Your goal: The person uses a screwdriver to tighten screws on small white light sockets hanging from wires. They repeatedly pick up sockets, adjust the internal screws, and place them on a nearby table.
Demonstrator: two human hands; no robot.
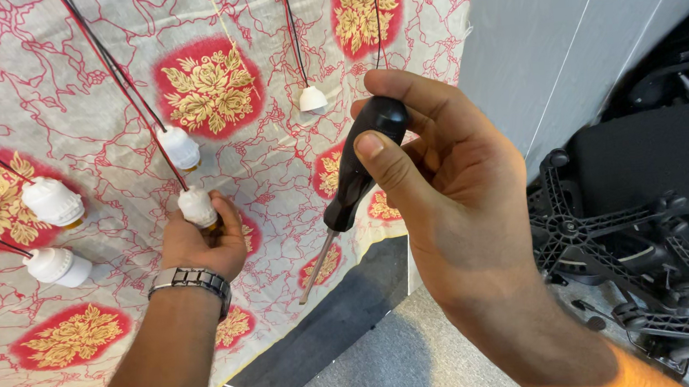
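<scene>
My right hand (442,186) grips a screwdriver (352,186) by its black handle, the metal shaft pointing down and to the left. My left hand (200,247), with a metal watch on the wrist, holds a white lamp holder (197,207) that hangs on red and black wires (137,111). The screwdriver tip is a short way to the right of the left hand and apart from the holder.
Several more white lamp holders (53,201) hang on wires over a white cloth (266,28) with red and gold flower patches. At the right stands a grey panel (538,47), and beside it the black base of an office chair (633,220).
</scene>
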